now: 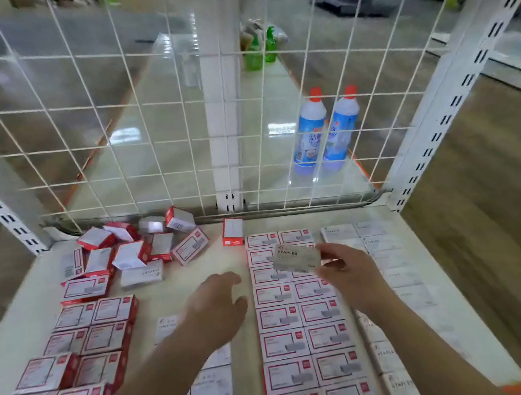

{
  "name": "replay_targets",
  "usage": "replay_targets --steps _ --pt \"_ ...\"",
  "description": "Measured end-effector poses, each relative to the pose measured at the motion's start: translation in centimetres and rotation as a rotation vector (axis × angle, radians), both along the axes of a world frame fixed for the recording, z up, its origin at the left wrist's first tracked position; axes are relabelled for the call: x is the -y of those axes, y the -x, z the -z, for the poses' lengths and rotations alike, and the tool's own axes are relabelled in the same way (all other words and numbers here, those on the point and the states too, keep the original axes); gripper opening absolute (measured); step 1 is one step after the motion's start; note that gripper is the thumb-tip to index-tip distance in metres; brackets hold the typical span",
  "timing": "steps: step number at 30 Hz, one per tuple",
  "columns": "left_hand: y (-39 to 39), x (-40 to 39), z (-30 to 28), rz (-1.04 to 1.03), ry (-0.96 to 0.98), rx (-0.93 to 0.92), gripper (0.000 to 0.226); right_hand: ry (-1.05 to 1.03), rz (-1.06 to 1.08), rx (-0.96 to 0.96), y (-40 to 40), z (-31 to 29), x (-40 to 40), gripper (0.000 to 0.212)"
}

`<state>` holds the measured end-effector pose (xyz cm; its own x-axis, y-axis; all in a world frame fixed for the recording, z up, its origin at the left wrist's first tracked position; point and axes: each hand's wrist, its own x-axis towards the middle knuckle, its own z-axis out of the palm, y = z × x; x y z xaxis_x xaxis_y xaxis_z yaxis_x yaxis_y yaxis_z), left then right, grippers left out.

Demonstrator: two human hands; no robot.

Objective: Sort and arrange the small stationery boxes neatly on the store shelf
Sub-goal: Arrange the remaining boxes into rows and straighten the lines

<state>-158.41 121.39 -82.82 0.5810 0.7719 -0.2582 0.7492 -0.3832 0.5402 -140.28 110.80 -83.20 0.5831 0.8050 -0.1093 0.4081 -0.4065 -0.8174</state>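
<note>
My right hand (347, 274) pinches a grey staples box (295, 257) and holds it above the back of two neat columns of red-and-white boxes (302, 328). My left hand (216, 307) hovers open and empty over the bare middle of the white shelf (195, 270). A loose heap of red and grey boxes (139, 248) lies at the back left. In front of it stand two more rows of red boxes (83, 352). Grey boxes line the right side (381, 280), and more lie under my left forearm (209, 392). One red box (233, 232) stands alone at the back.
A white wire grid (173, 109) closes the back of the shelf, with slotted uprights (443, 124) at both sides. Behind the grid stand two blue bottles with red caps (323, 131) and green bottles (260, 50) farther off.
</note>
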Motion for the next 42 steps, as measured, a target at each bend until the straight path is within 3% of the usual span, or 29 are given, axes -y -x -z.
replay_targets --steps 6,17,21,25,42 --pt "-4.4 3.0 0.4 0.2 -0.106 -0.203 0.045 -0.001 0.028 -0.029 -3.3 1.1 3.9 0.025" --pt "-12.4 7.4 3.5 0.366 -0.138 -0.254 0.054 -0.003 0.212 -0.058 -9.9 4.7 5.3 0.025" --pt "-13.4 7.6 4.2 0.293 -0.155 -0.305 0.054 0.03 0.191 -0.004 -11.5 5.8 4.1 0.032" --pt "-12.9 6.7 4.6 0.163 -0.155 -0.318 0.059 -0.018 0.164 0.014 -12.8 5.5 2.8 0.023" --pt "-13.1 3.7 4.1 0.165 -0.102 -0.31 0.046 0.024 0.051 0.183 -17.2 6.5 -2.9 0.025"
